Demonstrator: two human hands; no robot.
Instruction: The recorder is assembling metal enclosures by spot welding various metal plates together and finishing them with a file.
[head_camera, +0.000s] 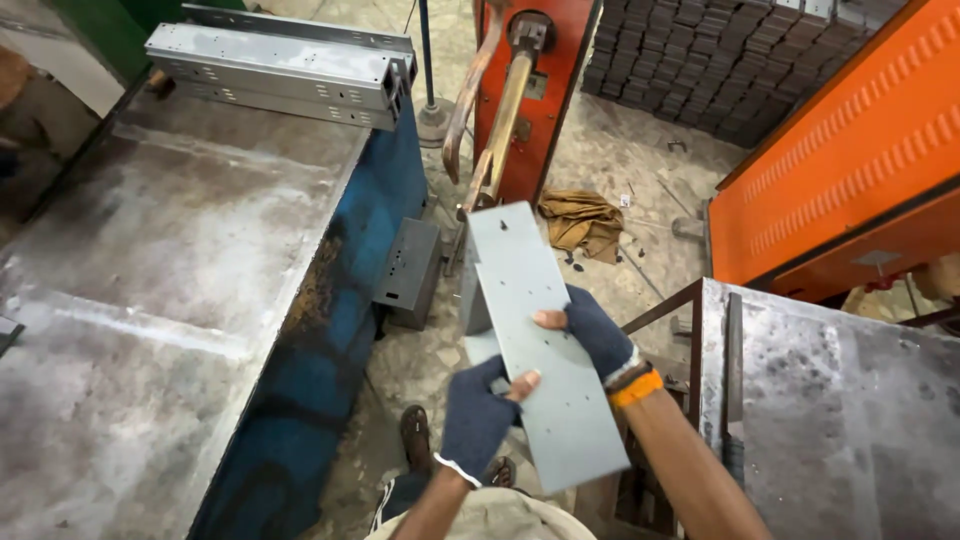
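Gripping a grey panel (545, 345), both gloved hands pinch it: left (478, 418) at near edge, right (598, 330) at side. Looks stiff, light sheet metal w/ sharp edges; best held by edges.

left palm: my left hand (478, 415) is under the grey metal sheet (540, 340), so only the thumb tip shows on top.
right fingers: my right hand (592, 330) has its fingers behind the sheet edge.
sheet holes: too small to count.
steel table (150, 300): cut by the left and bottom edges.
orange machine (850, 160): cut at the right edge.
my foot (416, 435): partly behind my arm.
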